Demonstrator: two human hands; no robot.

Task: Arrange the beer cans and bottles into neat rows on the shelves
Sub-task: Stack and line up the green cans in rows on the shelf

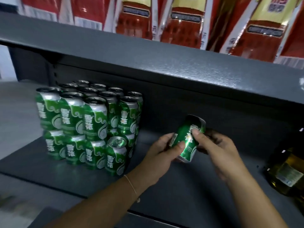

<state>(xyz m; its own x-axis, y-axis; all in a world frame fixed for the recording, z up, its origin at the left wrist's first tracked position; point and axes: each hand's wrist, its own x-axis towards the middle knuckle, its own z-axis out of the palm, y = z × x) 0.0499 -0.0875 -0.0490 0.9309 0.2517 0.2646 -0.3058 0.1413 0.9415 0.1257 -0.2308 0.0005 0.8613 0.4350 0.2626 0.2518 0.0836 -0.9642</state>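
Observation:
A green beer can is tilted in the air above the dark grey shelf, held between both hands. My left hand grips its lower left side, thumb across the front. My right hand grips its right side, thumb on the upper label. To the left stands a stack of green beer cans, two layers high in several rows. One single can stands at the stack's front right corner with no can on top of it.
A yellow-green glass bottle stands at the shelf's right end. The upper shelf overhangs the cans and carries red and white cartons. A pale floor shows to the left.

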